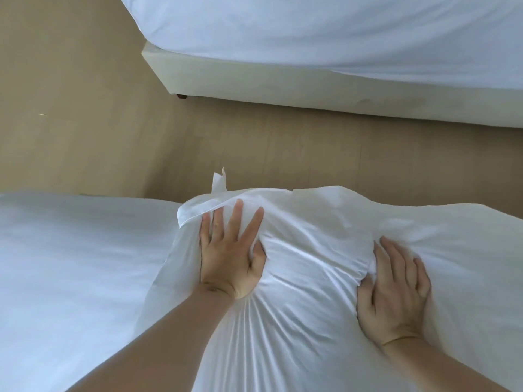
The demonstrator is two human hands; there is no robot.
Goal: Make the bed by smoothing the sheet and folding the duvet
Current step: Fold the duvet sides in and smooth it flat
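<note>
While pressing duvet (311,250) (unlabelled), hands flat

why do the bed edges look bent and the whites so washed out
Head view: the wide-angle lens bows the second bed and floor; soft daylight flattens the white duvet, leaving only crease shading between the left hand and right hand; slight softness overall.

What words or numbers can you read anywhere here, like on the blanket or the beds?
None: no words, numbers, labels or signs show anywhere.
The duvet under the left hand and right hand is plain white.
The sheet is plain white.
The other bed and the floor bear no writing either.
</note>
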